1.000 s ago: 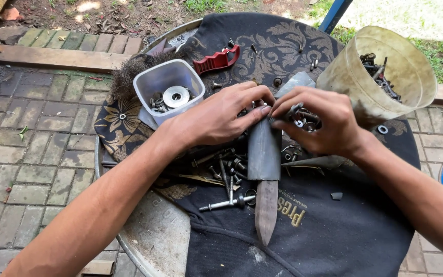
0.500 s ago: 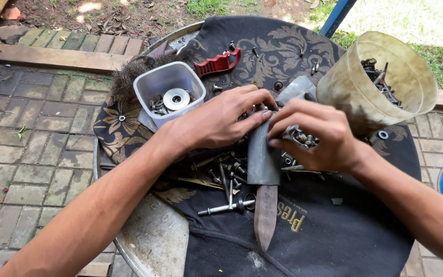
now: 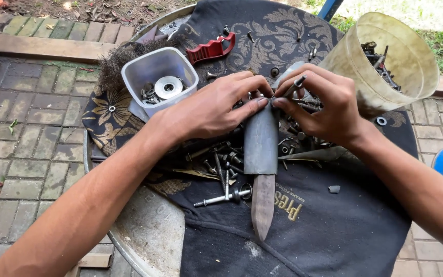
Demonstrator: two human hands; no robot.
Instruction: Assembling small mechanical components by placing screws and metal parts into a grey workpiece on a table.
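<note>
The left hand (image 3: pixel 216 110) and right hand (image 3: pixel 324 105) meet fingertip to fingertip over the pile of screws (image 3: pixel 226 161), the right pinching 1 bolt (image 3: pixel 296 84). Some washers already lie in the clear tub (image 3: pixel 157 77); most hardware looks unsorted on the cloth (image 3: pixel 334 231).

Tub (image 3: pixel 160 77) of washers left of both hands, bucket (image 3: pixel 385 56) of bolts right, loose screws (image 3: pixel 221 164) on cloth (image 3: pixel 334 225) below them
</note>
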